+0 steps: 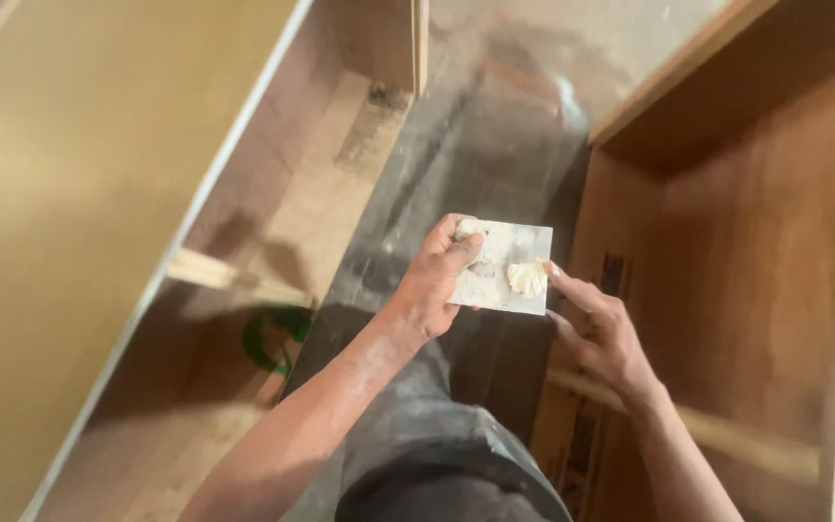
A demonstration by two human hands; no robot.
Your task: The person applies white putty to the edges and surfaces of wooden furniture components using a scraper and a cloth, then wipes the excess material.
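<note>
Knee: grey dusty trouser leg (427, 425) rises at the bottom edge, under both forearms.
Left hand: left hand (437, 280) pinches the small pale square plate (504, 266) by its left edge, thumb on top, held flat as a palette.
Putty: cream putty dab (527, 278) sits near the plate's right edge.
Right hand: right hand (596, 329) stretches a forefinger to the dab, other fingers loosely curled, gripping nothing.
Surroundings: open wooden cabinet (746, 242) on the right, long wooden panel (79, 193) on the left, dusty floor strip (495, 126) between.
Obstruction: green ring (273, 338) lies low left, well apart.
</note>
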